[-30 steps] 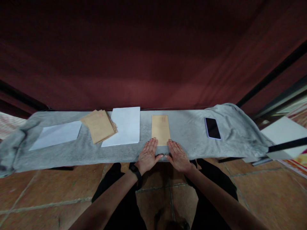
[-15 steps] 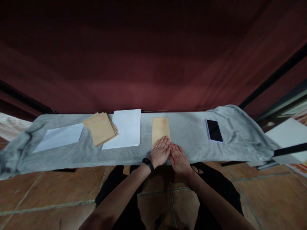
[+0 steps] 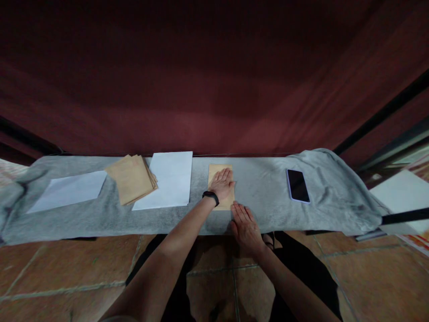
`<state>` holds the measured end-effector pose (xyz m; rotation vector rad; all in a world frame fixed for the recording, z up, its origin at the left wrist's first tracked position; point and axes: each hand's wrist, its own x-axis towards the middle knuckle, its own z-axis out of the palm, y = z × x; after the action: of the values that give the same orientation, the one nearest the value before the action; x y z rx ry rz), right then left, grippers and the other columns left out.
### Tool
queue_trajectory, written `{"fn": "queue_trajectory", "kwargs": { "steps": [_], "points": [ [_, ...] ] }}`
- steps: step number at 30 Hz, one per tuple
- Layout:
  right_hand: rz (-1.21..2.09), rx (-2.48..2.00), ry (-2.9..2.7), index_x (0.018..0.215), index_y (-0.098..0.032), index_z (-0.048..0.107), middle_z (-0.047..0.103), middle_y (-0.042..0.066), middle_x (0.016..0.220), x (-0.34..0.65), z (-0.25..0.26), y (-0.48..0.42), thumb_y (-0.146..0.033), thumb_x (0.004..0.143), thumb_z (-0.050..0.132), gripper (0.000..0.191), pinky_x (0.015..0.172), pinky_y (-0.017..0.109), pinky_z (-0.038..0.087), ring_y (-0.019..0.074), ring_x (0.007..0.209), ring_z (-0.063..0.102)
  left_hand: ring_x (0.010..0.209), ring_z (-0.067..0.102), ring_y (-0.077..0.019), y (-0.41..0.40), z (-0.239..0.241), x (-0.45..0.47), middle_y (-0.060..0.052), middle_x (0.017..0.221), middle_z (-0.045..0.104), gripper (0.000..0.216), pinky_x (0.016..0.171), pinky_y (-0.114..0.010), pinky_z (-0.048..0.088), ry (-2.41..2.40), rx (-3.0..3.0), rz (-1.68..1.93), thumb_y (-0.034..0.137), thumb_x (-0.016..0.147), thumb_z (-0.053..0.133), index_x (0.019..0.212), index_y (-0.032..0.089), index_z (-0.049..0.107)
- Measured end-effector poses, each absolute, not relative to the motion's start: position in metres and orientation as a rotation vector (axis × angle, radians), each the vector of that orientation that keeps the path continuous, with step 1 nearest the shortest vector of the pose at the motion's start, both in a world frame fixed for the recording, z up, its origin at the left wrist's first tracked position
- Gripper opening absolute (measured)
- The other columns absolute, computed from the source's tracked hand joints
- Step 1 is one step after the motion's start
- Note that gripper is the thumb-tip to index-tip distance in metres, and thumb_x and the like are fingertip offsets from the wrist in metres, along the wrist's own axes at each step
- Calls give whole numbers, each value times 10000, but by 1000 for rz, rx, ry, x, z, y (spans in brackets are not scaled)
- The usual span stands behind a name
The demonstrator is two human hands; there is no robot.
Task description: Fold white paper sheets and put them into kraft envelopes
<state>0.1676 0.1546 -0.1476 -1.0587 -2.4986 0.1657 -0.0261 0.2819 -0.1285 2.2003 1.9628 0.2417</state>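
Observation:
A brown paper envelope [image 3: 224, 205] lies flat in front of me on the grey cloth [image 3: 258, 179]. Across its middle rests my left hand [image 3: 221, 182], palm down with fingers stretched out, covering much of the paper; a black band circles that wrist. My right hand [image 3: 246, 226] lies flat at the cloth's front edge, fingers extended, its tips beside the envelope's lower right corner. Neither hand grips anything. To the left, a fanned stack of brown envelopes [image 3: 132, 181] partly overlaps a pile of white paper [image 3: 172, 179].
A folded white sheet [image 3: 69, 190] is at the far left of the cloth. On the right lies a phone [image 3: 298, 185] with a purple case. A dark red panel [image 3: 214, 112] rises behind the cloth, and black bars stand at the right.
My left hand has slid forward from the envelope's near end to its middle. My right hand has drawn slightly back and apart from it. The view has shifted slightly.

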Motion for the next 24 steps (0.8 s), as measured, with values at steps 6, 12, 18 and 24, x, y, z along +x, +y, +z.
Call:
{"fn": "queue_trajectory", "kwargs": {
  "steps": [6, 12, 18, 24],
  "points": [
    [143, -1076, -2501, 1596, -102, 334, 452, 163, 1597, 166, -147, 154, -252, 1028, 427, 595, 1250, 516, 328, 289, 1489, 415, 1595, 146, -260, 269, -130, -28, -26, 1692, 299, 612, 1285, -536, 127, 1904, 2205, 198, 415, 1047, 253, 1640, 263, 246],
    [124, -1092, -2467, 1547, -79, 426, 488, 173, 1568, 164, -150, 155, -241, 1020, 424, 552, 1248, 509, 329, 293, 1472, 439, 1579, 214, -271, 222, -122, -34, -31, 1682, 318, 608, 1259, -509, 231, 1804, 2225, 107, 496, 1058, 246, 1614, 260, 325],
    [114, -1080, -2453, 1544, -97, 438, 504, 160, 1559, 164, -152, 154, -238, 1019, 433, 543, 1247, 501, 323, 282, 1475, 439, 1575, 232, -265, 171, -118, -30, -52, 1682, 322, 593, 1265, -503, 216, 1801, 2280, 104, 500, 1078, 216, 1599, 255, 355],
    [106, -1091, -2481, 1571, -91, 389, 458, 168, 1590, 165, -149, 153, -221, 1023, 421, 564, 1247, 507, 308, 283, 1482, 427, 1585, 194, -248, 123, -120, -26, -73, 1702, 260, 610, 1286, -501, 176, 1831, 2406, 228, 519, 1074, 320, 1617, 243, 303]
  ]
}}
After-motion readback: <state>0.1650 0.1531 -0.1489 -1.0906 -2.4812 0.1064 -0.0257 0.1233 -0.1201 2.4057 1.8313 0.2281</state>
